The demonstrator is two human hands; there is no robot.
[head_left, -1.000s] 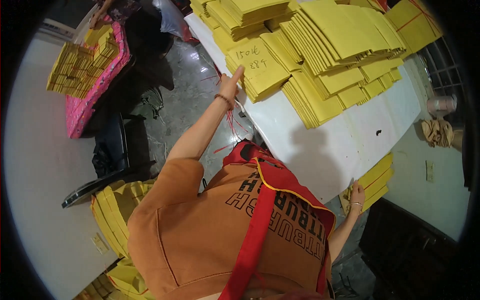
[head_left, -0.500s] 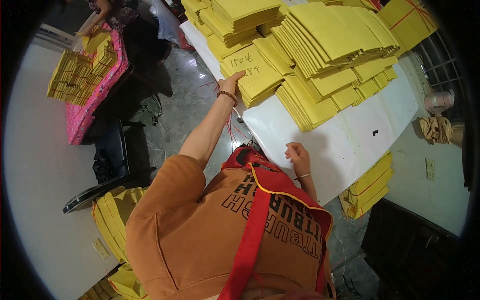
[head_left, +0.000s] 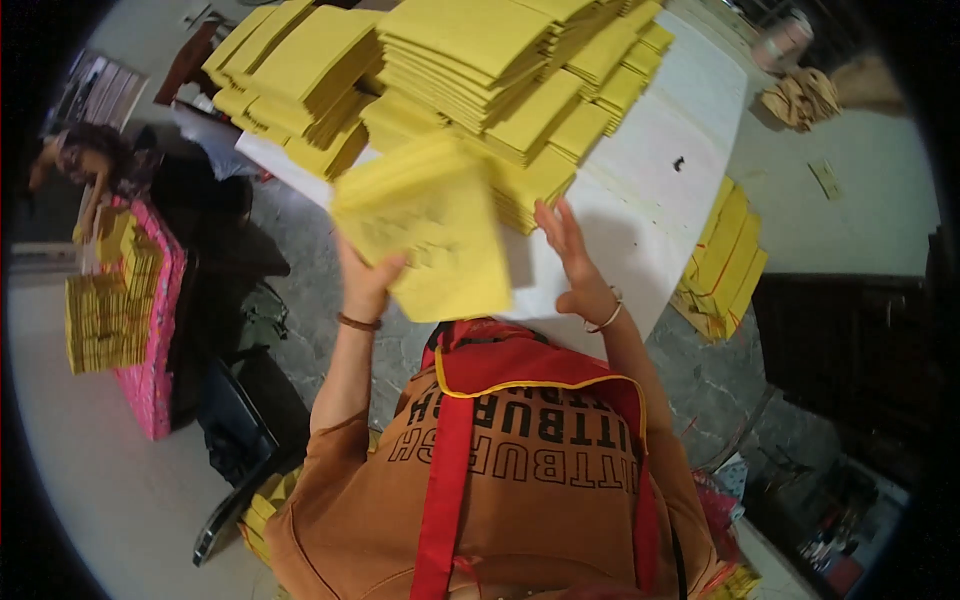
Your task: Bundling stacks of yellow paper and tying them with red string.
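Note:
My left hand [head_left: 368,278] grips a stack of yellow paper envelopes [head_left: 430,235] by its lower left edge, thumb on top. The stack is tilted above the near part of the table, slightly blurred, with dark handwriting on its upper face. To its right, my right hand [head_left: 575,255] is raised with fingers spread, holding nothing and apart from the stack. Just beyond both hands, more piles of yellow envelopes [head_left: 470,45] lie in overlapping rows on the white table [head_left: 655,150].
Tied yellow bundles [head_left: 725,260] lie beyond the table's right edge. At left, another person [head_left: 95,180] is at a pink-covered table [head_left: 165,290] stacked with yellow bundles. A dark chair [head_left: 235,420] stands at lower left. Crumpled brown paper [head_left: 800,98] is at the far right.
My left hand has taken the written-on stack off the table and brought it toward me. My right hand has lifted and opened beside it. The view has shifted.

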